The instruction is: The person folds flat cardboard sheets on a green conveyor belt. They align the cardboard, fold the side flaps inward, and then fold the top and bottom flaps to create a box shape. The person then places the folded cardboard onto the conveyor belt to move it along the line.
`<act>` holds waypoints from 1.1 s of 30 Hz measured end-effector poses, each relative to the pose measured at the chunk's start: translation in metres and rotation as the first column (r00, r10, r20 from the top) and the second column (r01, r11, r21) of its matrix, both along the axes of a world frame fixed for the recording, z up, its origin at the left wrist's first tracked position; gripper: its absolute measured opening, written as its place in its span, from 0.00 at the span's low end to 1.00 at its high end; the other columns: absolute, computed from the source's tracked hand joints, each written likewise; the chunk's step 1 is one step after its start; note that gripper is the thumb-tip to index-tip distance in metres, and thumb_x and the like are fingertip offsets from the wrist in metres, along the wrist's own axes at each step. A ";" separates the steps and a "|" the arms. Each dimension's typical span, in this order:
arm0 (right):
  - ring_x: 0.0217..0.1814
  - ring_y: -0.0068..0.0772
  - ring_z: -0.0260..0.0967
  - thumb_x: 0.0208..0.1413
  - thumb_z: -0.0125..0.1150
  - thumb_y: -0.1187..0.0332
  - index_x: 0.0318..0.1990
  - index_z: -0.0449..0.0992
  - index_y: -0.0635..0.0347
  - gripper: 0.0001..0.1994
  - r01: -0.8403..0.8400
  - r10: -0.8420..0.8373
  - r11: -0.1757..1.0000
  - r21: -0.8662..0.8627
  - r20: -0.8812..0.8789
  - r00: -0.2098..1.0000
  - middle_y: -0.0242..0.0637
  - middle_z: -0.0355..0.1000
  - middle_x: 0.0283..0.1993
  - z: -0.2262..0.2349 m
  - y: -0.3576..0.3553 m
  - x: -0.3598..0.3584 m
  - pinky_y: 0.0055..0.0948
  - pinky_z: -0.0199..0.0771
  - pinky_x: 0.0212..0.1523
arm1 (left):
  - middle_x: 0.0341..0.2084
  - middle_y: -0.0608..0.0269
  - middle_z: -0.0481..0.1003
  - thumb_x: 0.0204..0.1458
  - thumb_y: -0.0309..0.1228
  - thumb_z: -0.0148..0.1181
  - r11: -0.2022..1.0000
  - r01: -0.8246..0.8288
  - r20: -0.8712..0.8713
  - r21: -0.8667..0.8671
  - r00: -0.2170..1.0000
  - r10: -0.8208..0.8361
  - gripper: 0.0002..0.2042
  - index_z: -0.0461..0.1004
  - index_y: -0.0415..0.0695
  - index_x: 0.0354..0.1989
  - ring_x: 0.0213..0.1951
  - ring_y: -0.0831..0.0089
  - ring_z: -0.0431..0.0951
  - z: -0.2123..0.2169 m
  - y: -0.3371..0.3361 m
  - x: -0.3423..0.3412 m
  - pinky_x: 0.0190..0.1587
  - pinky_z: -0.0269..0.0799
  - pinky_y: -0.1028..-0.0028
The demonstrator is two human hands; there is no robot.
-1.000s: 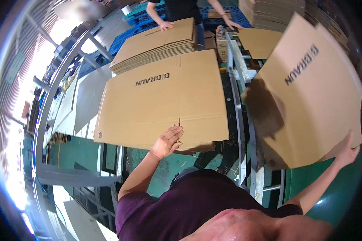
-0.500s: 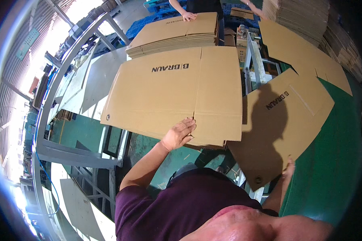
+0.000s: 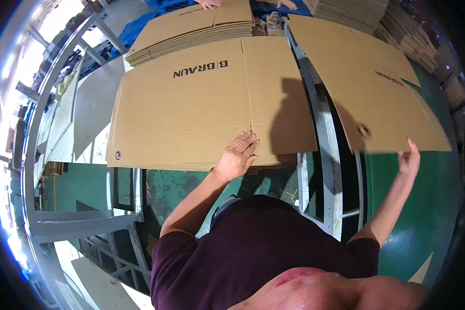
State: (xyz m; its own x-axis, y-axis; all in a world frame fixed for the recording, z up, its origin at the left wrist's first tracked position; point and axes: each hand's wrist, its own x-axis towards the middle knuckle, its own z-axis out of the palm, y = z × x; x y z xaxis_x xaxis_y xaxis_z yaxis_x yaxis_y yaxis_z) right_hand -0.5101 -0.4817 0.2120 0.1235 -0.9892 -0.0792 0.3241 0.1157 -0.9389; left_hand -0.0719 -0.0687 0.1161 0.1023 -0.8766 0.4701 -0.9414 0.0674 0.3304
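Observation:
A flattened cardboard box with dark print lies in front of me on a pile of others, whose edges show beneath it. My left hand rests on its near side by a slit, fingers stretched out flat. Off to the right, a second flattened cardboard box is tilted beyond a metal rail. My right hand grips its near edge, with one finger showing up over the rim and the rest partly hidden.
Beyond lies a stack of flattened boxes, with another person's hand on it and a second hand nearby. A grey metal rail runs between the two boxes. Tall cardboard stacks stand at the far right.
My right hand has carried its box to the right and away from me, off the front pile's corner. My left hand stays flat on the pile. The view has shifted.

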 end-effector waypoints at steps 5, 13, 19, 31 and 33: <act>0.38 0.29 0.72 0.50 0.58 0.78 0.40 0.72 0.62 0.10 -0.047 0.071 0.996 -0.080 0.329 0.942 0.36 0.73 0.38 0.027 0.155 0.178 0.25 0.78 0.34 | 0.51 0.49 0.68 0.46 0.30 0.59 0.999 -0.036 0.002 -0.019 0.999 0.036 0.21 0.70 0.37 0.50 0.57 0.53 0.65 0.001 0.002 0.003 0.59 0.61 0.60; 0.49 0.36 0.69 0.59 0.54 0.60 0.49 0.68 0.64 0.17 -0.828 0.806 0.560 -0.036 0.257 0.533 0.43 0.72 0.44 -0.056 0.407 0.330 0.38 0.70 0.50 | 0.50 0.51 0.68 0.48 0.30 0.56 0.908 0.092 -0.602 -0.409 0.720 -0.344 0.21 0.67 0.37 0.51 0.52 0.55 0.67 -0.050 0.012 -0.006 0.55 0.64 0.60; 0.46 0.45 0.73 0.61 0.50 0.61 0.54 0.63 0.66 0.20 -0.848 0.740 0.501 0.173 0.422 0.524 0.50 0.72 0.47 -0.102 0.416 0.315 0.43 0.75 0.47 | 0.46 0.53 0.70 0.48 0.31 0.57 0.999 0.051 -0.413 0.005 0.909 -0.045 0.17 0.70 0.39 0.47 0.47 0.59 0.70 -0.051 0.024 0.001 0.51 0.68 0.63; 0.50 0.59 0.69 0.61 0.48 0.59 0.57 0.52 0.74 0.27 -0.848 0.641 0.423 0.319 0.556 0.529 0.58 0.66 0.49 -0.108 0.370 0.341 0.48 0.73 0.50 | 0.35 0.59 0.75 0.45 0.31 0.61 0.964 -0.117 0.301 0.240 0.953 0.041 0.11 0.75 0.44 0.38 0.36 0.64 0.77 -0.008 0.091 -0.021 0.41 0.75 0.68; 0.45 0.49 0.72 0.61 0.45 0.51 0.51 0.63 0.74 0.28 -0.881 0.809 0.279 0.383 0.401 0.431 0.57 0.70 0.44 -0.104 0.347 0.330 0.42 0.75 0.44 | 0.37 0.54 0.74 0.44 0.34 0.64 0.996 0.041 -0.042 0.083 0.998 -0.038 0.13 0.74 0.42 0.37 0.32 0.59 0.75 -0.032 0.132 -0.018 0.35 0.73 0.68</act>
State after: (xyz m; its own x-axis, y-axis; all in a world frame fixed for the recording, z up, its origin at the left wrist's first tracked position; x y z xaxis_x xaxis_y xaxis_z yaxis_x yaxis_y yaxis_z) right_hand -0.1796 -0.1346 0.1084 0.9086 -0.1352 -0.3953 -0.1480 0.7806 -0.6072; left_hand -0.0902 0.0635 0.0838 0.0839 -0.9167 0.3907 -0.9245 0.0748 0.3738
